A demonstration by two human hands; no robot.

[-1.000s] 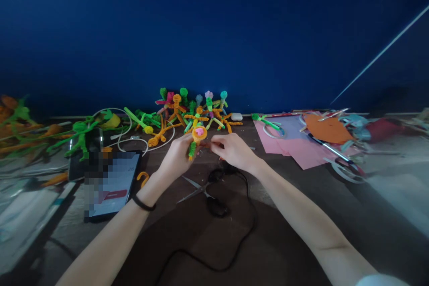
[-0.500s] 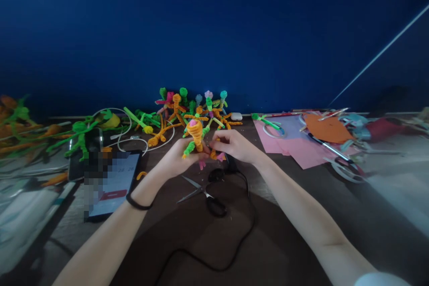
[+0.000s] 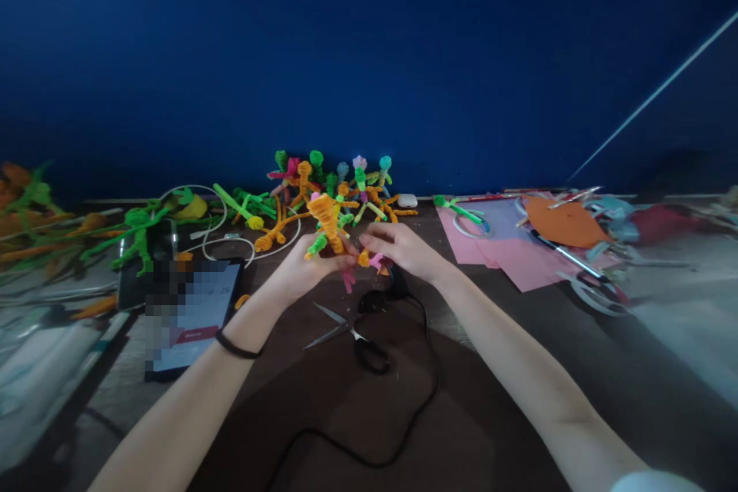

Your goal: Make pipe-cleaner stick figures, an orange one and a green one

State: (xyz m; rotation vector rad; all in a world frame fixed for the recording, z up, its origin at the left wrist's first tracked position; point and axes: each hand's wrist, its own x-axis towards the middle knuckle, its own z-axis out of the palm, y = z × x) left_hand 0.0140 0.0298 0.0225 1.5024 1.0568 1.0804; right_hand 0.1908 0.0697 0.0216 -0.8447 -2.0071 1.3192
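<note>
An orange pipe-cleaner figure (image 3: pixel 326 221) with green arms and pink ends is held above the desk in my left hand (image 3: pixel 305 270), fingers closed round its body. It leans to the left. My right hand (image 3: pixel 397 247) pinches at its orange and pink leg, thumb and fingertips close together. Part of the figure is hidden by my fingers. Below the hands lie scissors (image 3: pixel 364 342) with their blades apart, beside a black corded device (image 3: pixel 377 300).
Several pipe-cleaner figures (image 3: pixel 304 177) stand against the blue wall. To the left are a phone (image 3: pixel 199 307), a white cable (image 3: pixel 252 246) and green figures (image 3: pixel 137 227). Pink paper (image 3: pixel 522 273), an orange sheet (image 3: pixel 562 221) and a pen (image 3: pixel 568 255) lie right. A black cord (image 3: pixel 403 438) crosses the front.
The figure has tipped and shifted slightly left in my left hand. The fingers of my right hand have moved a little at its leg, and more of the pink foot shows.
</note>
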